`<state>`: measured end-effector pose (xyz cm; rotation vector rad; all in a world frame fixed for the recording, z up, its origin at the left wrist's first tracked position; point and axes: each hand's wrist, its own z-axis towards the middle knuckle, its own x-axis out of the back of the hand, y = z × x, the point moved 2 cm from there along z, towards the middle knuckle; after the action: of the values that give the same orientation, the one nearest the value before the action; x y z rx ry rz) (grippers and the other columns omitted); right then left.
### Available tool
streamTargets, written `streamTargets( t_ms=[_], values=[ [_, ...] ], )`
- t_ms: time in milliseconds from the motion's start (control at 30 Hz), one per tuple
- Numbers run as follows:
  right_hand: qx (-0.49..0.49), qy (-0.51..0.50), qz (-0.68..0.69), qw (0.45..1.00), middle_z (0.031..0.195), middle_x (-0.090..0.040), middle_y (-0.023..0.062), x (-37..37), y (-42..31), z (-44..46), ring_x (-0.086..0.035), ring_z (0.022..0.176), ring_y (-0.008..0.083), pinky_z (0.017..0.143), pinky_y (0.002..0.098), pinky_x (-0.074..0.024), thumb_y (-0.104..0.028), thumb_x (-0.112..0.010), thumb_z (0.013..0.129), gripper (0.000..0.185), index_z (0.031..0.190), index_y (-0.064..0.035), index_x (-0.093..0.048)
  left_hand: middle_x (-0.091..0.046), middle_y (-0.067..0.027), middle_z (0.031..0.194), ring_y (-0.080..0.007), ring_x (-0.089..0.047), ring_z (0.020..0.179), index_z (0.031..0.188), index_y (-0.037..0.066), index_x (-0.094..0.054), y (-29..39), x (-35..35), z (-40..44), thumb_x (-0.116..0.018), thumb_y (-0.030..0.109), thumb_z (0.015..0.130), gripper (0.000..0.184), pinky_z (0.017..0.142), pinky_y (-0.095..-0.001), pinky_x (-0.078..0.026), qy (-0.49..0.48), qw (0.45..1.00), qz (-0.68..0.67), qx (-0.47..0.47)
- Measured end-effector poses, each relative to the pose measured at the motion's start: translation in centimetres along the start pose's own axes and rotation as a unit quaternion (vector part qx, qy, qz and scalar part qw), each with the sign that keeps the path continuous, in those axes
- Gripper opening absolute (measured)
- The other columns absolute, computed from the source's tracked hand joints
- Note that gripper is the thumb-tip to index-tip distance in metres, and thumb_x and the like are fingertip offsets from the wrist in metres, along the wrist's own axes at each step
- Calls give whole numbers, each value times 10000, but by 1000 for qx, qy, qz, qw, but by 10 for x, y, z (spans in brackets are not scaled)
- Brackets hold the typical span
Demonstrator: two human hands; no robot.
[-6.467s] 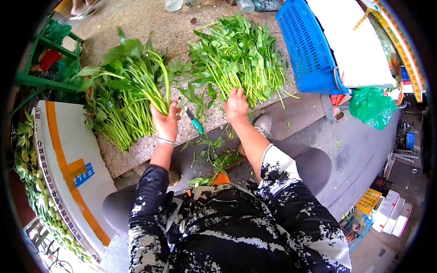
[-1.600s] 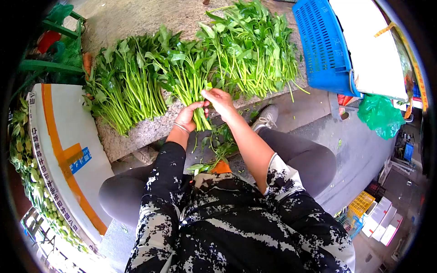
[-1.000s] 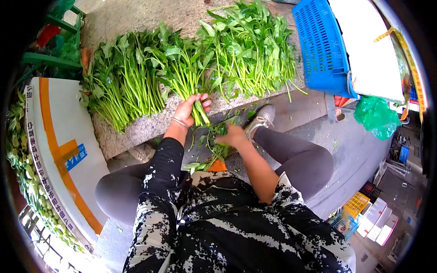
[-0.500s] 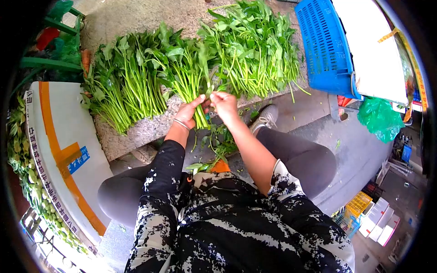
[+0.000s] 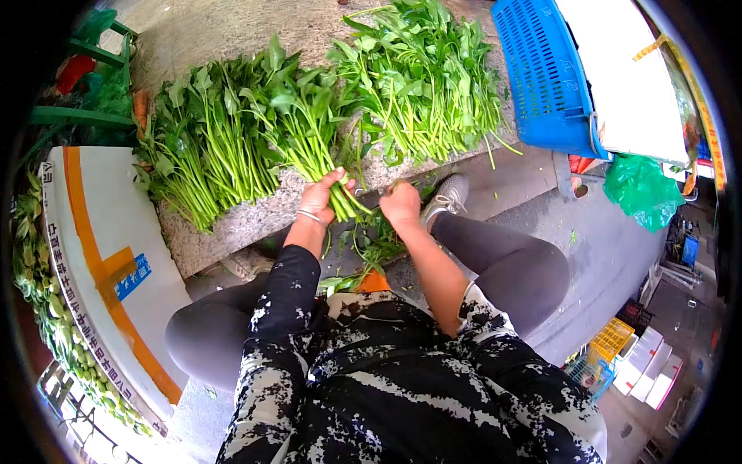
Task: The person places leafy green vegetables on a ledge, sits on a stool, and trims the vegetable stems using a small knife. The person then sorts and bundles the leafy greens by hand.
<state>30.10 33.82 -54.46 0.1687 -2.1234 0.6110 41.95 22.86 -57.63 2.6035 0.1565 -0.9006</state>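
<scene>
My left hand (image 5: 318, 197) is closed round the lower stems of a bunch of water spinach (image 5: 313, 143), whose leaves lie toward the far side of the stone slab. To the right of those stem ends, my right hand (image 5: 400, 203) is curled shut. Its fingertips are partly hidden, and whatever they pinch is too small to make out. A row of bundled water spinach (image 5: 216, 147) lies on the slab to the left. On the right spreads a larger loose heap of water spinach (image 5: 425, 93). Trimmed leaves and stems (image 5: 379, 236) lie below my hands.
The stone slab (image 5: 224, 228) ends just before my knees. At right stand a blue plastic crate (image 5: 541, 85) and a green plastic bag (image 5: 643, 195). A white foam box (image 5: 116, 232) with orange tape is at left, and green netting on a frame (image 5: 85, 116) lies behind it.
My right hand has drawn down and to the right, away from my left hand. The blurred leafy stem between the hands no longer shows there. My left hand keeps its hold on the bunch.
</scene>
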Motion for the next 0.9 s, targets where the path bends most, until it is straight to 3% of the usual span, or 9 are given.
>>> streamTargets(
  t_ms=[33, 100, 167, 233, 367, 567, 700, 767, 900],
  values=[
    [-30, -22, -21, 999, 885, -579, 209, 1, 6, 5, -569, 876, 316, 754, 383, -456, -146, -603, 714, 243, 909, -8, -561, -539, -68, 714, -219, -569, 609, 832, 34, -496, 4, 0, -2, -653, 89, 734, 193, 560, -361, -491, -30, 999, 15, -6],
    [13, 150, -61, 987, 992, -546, 153, 7, -1, -1, -543, 912, 315, 772, 398, -444, -178, -596, 726, 369, 1057, -50, -494, -533, -66, 710, -209, -561, 619, 824, 39, -492, 14, 3, -7, -642, 116, 748, 185, 572, -352, -489, -73, 996, 27, 39],
    [96, 148, -1, 984, 1028, -516, 115, 20, -30, 11, -536, 920, 291, 754, 398, -456, -173, -592, 747, 414, 1126, -96, -446, -531, -65, 711, -200, -552, 627, 831, 42, -496, 19, 5, -9, -632, 132, 759, 178, 585, -344, -487, -68, 996, 42, 29],
    [238, 177, 137, 945, 868, -574, 118, 7, -56, 30, -577, 780, 273, 678, 360, -459, -161, -565, 772, 231, 996, -103, -544, -529, -60, 719, -194, -551, 632, 843, 51, -503, 21, 7, -14, -634, 128, 757, 175, 594, -338, -488, -60, 996, 33, 51],
    [26, -58, 41, 997, 812, -634, 112, -26, -91, 60, -609, 763, 286, 685, 382, -472, -328, -594, 707, 276, 799, -74, -645, -528, -42, 725, -185, -547, 627, 888, 66, -517, 23, 6, -19, -632, 119, 753, 185, 610, -341, -494, -73, 995, 31, 56],
    [17, -18, 307, 951, 816, -637, 110, -56, -61, 85, -615, 744, 257, 671, 326, -468, -291, -619, 696, 249, 807, -70, -647, -595, -71, 852, -158, -531, 596, 886, 75, -538, 34, 17, -27, -646, 108, 735, 189, 613, -356, -484, -80, 994, 13, 72],
    [73, 107, 241, 962, 744, -627, 109, -21, -29, 66, -606, 677, 246, 617, 334, -458, -253, -593, 768, 202, 819, -57, -584, -543, -114, 1075, -154, -544, 678, 853, 97, -526, 44, 26, -26, -609, 147, 758, 136, 607, -312, -475, -197, 980, -20, 21],
    [52, 33, 286, 956, 735, -622, 103, -17, -32, 42, -601, 666, 254, 605, 343, -456, -253, -571, 789, 192, 810, -63, -559, -534, -123, 1096, -169, -554, 723, 867, 86, -522, 42, 21, -24, -602, 137, 766, 138, 614, -312, -482, -138, 990, 26, 12],
    [220, 28, 79, 972, 703, -607, 102, -4, -60, -10, -597, 604, 251, 560, 340, -459, -192, -555, 793, 142, 807, -54, -524, -604, -72, 906, -162, -575, 752, 942, 31, -559, 28, 2, -25, -674, 123, 721, 266, 617, -294, -476, -67, 991, 117, 16]
  ],
)
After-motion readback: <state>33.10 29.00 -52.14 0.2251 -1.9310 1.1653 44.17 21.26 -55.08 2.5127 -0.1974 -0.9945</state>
